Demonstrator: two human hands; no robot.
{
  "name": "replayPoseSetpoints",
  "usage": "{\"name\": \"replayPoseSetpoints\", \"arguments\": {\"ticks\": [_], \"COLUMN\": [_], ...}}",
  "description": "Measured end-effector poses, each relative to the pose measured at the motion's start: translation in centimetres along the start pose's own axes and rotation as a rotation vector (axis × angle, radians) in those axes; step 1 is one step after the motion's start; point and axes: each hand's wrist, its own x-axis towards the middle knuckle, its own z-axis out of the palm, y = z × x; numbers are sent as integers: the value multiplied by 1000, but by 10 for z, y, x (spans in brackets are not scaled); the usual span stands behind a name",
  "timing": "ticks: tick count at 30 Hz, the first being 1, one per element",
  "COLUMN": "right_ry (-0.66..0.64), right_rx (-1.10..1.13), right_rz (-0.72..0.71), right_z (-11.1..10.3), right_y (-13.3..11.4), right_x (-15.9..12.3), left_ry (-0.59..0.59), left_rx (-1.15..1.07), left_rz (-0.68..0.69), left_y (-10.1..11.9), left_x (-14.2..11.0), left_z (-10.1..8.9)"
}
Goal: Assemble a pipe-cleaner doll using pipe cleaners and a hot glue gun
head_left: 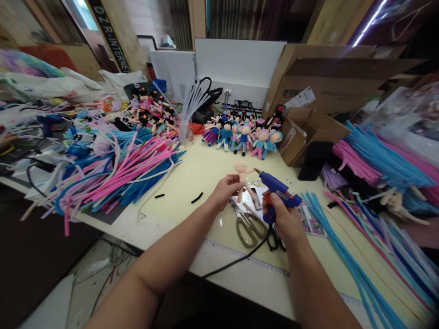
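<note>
Between the thumb and fingers of my left hand (227, 191) is a beige pipe-cleaner doll (242, 172), held upright over the table. My right hand (281, 214) is wrapped round the handle of a blue glue gun (274, 183). The gun's nozzle points left, close to the doll's outstretched arm; whether they touch I cannot tell. Its black cord (236, 261) runs down over the table's front edge. Scissors with large grey-gold handles (246, 232) lie below my hands. A second pair, black-handled scissors (273, 238), is partly hidden by my right hand.
Bundles of coloured pipe cleaners (126, 169) heap up on the left, with blue ones (338, 249) at right. Finished dolls (244, 137) stand at the back beside a cardboard box (302, 141). A cup of clear glue sticks (187, 132) stands behind. Two short black pieces (197, 197) lie on the table.
</note>
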Motion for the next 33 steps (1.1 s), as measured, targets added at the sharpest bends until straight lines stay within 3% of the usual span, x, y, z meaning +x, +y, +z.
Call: {"name": "replayPoseSetpoints", "arguments": {"ticks": [9,14,18,23,28,33], "right_ry": [-22,3,37,106,152,175], "right_rx": [38,84,134,242,219,157], "right_rz": [-1,-22,-49,-52,-52,-52], "right_z": [-3,-3,-1,3,3,3], "right_y": [5,7,6,2,4,12], "right_x": [1,2,4,8,8,12], "left_ry": [4,75,140,122,180,107], "left_rx": [-5,22,136,282,614,876], "left_rz": [-8,47,141,186,286,331], "left_y": [3,4,7,6,6,8], "left_x": [-2,-3,-4,-5,-14,-27], "left_z": [3,3,2,2,8,18]}}
